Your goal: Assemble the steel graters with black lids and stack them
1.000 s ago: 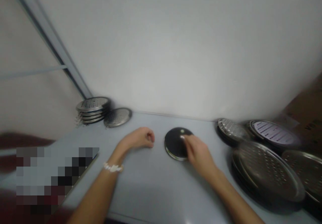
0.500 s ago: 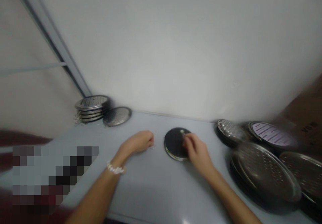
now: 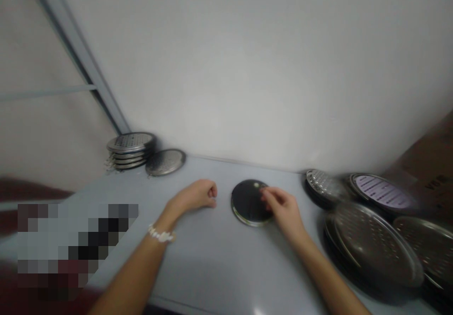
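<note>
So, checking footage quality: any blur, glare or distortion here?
Head view: the perforated metal discs at right are blurred, the black disc sharper; head view: wide-angle distortion bends the table edge, with small glare at its bottom; head view: a pixelated patch covers the lower left.

**Black disc**: matt dark face, smooth, with a bright polished metal rim.
**Stacked steel graters**: perforated stainless metal, satin sheen, rough punched surface.
**Single steel grater**: same finish.
**Large steel pans**: glossy perforated metal, dark underneath.
**Paper label**: pale, printed, smooth.
**Cardboard box**: brown, matt.
**Table**: pale grey, smooth, slight sheen.
**Wall**: white, matt.
**Bracelet**: white beads, material too blurred to tell.
</note>
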`<state>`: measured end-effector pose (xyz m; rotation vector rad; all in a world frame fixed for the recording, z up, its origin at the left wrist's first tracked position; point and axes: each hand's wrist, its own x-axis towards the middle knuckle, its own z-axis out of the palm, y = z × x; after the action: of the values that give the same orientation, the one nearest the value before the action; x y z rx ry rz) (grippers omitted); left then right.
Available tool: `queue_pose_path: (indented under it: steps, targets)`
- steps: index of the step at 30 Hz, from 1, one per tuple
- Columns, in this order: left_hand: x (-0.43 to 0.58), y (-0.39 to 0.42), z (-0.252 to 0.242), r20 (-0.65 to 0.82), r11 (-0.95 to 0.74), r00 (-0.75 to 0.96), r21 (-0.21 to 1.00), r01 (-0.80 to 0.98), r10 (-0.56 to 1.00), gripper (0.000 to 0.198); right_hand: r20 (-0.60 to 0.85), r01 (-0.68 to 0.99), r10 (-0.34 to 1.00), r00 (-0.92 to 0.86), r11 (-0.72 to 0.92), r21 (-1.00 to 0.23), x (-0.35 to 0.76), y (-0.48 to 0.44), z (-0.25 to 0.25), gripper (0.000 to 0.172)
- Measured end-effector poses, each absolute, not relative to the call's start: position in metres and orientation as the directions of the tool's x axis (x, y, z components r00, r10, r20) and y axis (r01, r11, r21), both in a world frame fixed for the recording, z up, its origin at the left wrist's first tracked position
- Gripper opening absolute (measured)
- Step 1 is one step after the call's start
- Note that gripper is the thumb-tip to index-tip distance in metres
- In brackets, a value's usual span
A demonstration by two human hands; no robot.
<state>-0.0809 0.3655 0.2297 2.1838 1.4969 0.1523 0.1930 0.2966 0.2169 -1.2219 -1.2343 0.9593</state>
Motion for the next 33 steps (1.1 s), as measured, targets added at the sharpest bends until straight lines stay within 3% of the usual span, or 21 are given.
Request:
queue_pose_path:
  steps: [10, 13, 17, 20, 28, 33]
  targets:
    - [-0.080, 0.365, 0.232, -0.317, -0.148, 0.366, 0.544, 0.826, 0.875, 0.005, 0.128, 0.090, 0.983, 0.133, 0.116, -0.989, 0.193, 0.297, 0.218, 0.042]
    - [-0.073, 0.363, 0.235, -0.264, -0.163, 0.384, 0.596, 0.786, 0.885, 0.007, 0.114, 0.080, 0.987, 0.113, 0.105, -0.991, 0.191, 0.296, 0.218, 0.044]
    - [-0.044, 0.353, 0.240, -0.036, -0.205, 0.464, 0.865, 0.458, 0.885, 0.021, 0.112, 0.061, 0.993, 0.039, 0.109, -0.992, 0.187, 0.292, 0.220, 0.042]
    - [-0.018, 0.343, 0.237, -0.041, -0.100, 0.509, 0.964, 0.246, 0.860, 0.030, 0.133, 0.101, 0.990, -0.050, 0.138, -0.985, 0.183, 0.288, 0.221, 0.034]
    - [-0.001, 0.331, 0.233, -0.085, 0.044, 0.470, 0.994, 0.098, 0.879, 0.027, 0.205, 0.226, 0.975, -0.090, 0.221, -0.949, 0.183, 0.284, 0.220, 0.025]
    - [0.001, 0.329, 0.238, -0.080, 0.056, 0.437, 0.996, 0.066, 0.896, 0.026, 0.228, 0.328, 0.952, -0.207, 0.287, -0.900, 0.184, 0.283, 0.218, 0.022]
